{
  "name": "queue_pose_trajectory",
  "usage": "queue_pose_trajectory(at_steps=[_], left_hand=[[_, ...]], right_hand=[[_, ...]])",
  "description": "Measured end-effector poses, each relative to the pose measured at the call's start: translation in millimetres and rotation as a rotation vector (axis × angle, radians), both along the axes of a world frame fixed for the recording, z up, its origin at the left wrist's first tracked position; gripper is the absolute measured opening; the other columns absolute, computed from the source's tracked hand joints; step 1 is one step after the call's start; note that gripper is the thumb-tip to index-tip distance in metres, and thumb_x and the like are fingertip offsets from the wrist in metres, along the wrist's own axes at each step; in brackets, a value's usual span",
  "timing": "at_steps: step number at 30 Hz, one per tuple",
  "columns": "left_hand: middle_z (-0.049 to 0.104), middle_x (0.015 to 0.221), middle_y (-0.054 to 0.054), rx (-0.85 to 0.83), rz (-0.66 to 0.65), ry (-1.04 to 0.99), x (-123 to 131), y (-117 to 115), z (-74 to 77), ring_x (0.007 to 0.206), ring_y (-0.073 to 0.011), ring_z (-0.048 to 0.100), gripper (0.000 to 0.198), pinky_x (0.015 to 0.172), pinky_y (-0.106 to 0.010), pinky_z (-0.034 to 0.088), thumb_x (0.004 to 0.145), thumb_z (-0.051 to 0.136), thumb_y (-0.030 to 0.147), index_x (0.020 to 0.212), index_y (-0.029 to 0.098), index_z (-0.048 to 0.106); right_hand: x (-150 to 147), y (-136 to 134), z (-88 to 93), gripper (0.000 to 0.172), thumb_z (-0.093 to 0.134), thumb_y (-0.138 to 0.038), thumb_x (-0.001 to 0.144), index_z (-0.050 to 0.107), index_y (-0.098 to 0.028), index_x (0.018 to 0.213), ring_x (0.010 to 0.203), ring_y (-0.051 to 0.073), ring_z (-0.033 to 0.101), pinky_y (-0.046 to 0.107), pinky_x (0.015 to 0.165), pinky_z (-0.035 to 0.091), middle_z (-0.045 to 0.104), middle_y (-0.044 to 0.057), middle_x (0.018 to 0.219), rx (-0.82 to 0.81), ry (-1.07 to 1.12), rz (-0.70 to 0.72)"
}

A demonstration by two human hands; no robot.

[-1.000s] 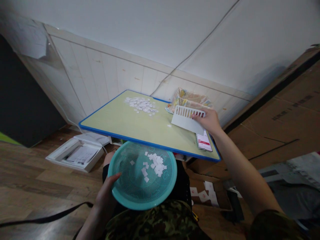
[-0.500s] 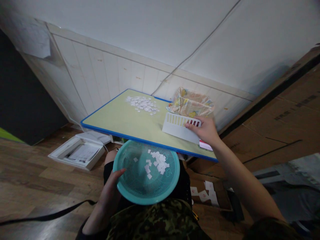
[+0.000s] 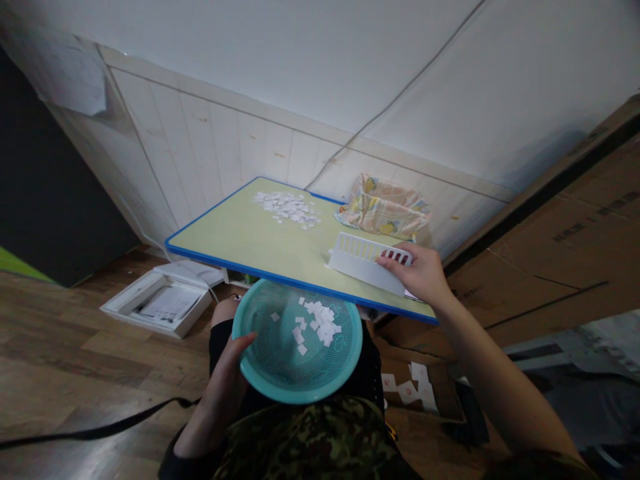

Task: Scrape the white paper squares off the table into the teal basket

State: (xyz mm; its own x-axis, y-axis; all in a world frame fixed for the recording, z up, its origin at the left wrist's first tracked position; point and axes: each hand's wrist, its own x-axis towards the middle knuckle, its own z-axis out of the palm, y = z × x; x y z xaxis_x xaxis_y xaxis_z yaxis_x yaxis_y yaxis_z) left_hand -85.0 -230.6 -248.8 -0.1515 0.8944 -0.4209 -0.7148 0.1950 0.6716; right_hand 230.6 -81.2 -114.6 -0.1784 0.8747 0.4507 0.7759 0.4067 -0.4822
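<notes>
A round turquoise plastic colander [image 3: 280, 377] rests on my lap, tucked against the table's front edge. My left hand [image 3: 235, 363] grips its left rim, thumb over the inside. White paper squares [image 3: 323, 323] lie in it, mostly toward the right. My right hand [image 3: 417, 267] holds a white slotted plastic tray [image 3: 370, 263] by its right end, tilted above the right part of the table. Whether anything lies behind the tray's wall is hidden. A heap of white paper pieces [image 3: 287, 208] is spread at the back of the table.
The yellow-green table [image 3: 235, 243] has a blue edge and stands against the wall. A cloth-lined basket [image 3: 385, 207] sits at its back right. Large cardboard boxes [image 3: 560, 240] rise on the right. On the floor are an open white box [image 3: 165, 300] and a carton [image 3: 445, 393] holding white cards.
My right hand has moved the tray slightly right and toward me, covering more of the pink-edged item beneath it. The colander and paper heap keep their places on lap and table.
</notes>
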Motion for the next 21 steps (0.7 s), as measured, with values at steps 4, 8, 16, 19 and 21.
queue_pose_trajectory(at_steps=[4, 8, 16, 19, 21], left_hand=[[0.081, 0.124, -0.011, 0.015, 0.005, -0.009, 1.4, 0.7, -0.2, 0.132, -0.0411, 0.063, 0.06, 0.113, -0.048, 0.048, 0.076, 0.085, 0.033, 0.133, 0.018, 0.074], [0.081, 0.126, -0.013, 0.005, 0.01, -0.018, 3.7, 1.5, 3.8, 0.129, -0.0421, 0.066, 0.064, 0.111, -0.048, 0.051, 0.075, 0.085, 0.032, 0.136, 0.018, 0.072], [0.082, 0.122, -0.013, -0.003, 0.019, 0.004, 4.6, 2.0, 5.4, 0.125, -0.0429, 0.068, 0.064, 0.107, -0.05, 0.054, 0.073, 0.085, 0.031, 0.134, 0.017, 0.073], [0.081, 0.124, -0.014, 0.002, 0.016, -0.002, 4.6, 2.5, 4.4, 0.123, -0.043, 0.069, 0.064, 0.106, -0.05, 0.054, 0.074, 0.085, 0.032, 0.134, 0.017, 0.073], [0.08, 0.126, -0.014, 0.01, 0.02, -0.002, 4.6, 2.3, 3.3, 0.124, -0.0427, 0.069, 0.064, 0.107, -0.05, 0.054, 0.074, 0.085, 0.032, 0.135, 0.017, 0.073]], right_hand=[[-5.8, -15.3, 5.4, 0.036, 0.076, -0.056, 0.079, 0.077, -0.02, 0.079, 0.059, 0.018, 0.059, 0.03, 0.056, 0.044, 0.072, 0.004, 0.07, -0.06, 0.051, 0.053], [-11.5, -27.7, 9.0, 0.036, 0.079, -0.056, 0.077, 0.077, -0.02, 0.074, 0.057, 0.017, 0.057, 0.03, 0.054, 0.042, 0.069, 0.004, 0.065, -0.072, 0.056, 0.085], [-12.1, -25.2, 9.4, 0.045, 0.078, -0.065, 0.073, 0.075, -0.02, 0.073, 0.054, 0.017, 0.054, 0.029, 0.049, 0.04, 0.067, 0.003, 0.062, -0.087, 0.108, 0.081], [-12.3, -23.2, 5.5, 0.043, 0.078, -0.064, 0.075, 0.076, -0.02, 0.075, 0.055, 0.017, 0.056, 0.029, 0.051, 0.041, 0.068, 0.003, 0.064, -0.055, 0.091, 0.061], [-12.9, -24.1, 4.7, 0.041, 0.078, -0.061, 0.076, 0.076, -0.02, 0.075, 0.057, 0.017, 0.057, 0.03, 0.053, 0.042, 0.067, 0.003, 0.064, -0.05, 0.069, 0.07]])
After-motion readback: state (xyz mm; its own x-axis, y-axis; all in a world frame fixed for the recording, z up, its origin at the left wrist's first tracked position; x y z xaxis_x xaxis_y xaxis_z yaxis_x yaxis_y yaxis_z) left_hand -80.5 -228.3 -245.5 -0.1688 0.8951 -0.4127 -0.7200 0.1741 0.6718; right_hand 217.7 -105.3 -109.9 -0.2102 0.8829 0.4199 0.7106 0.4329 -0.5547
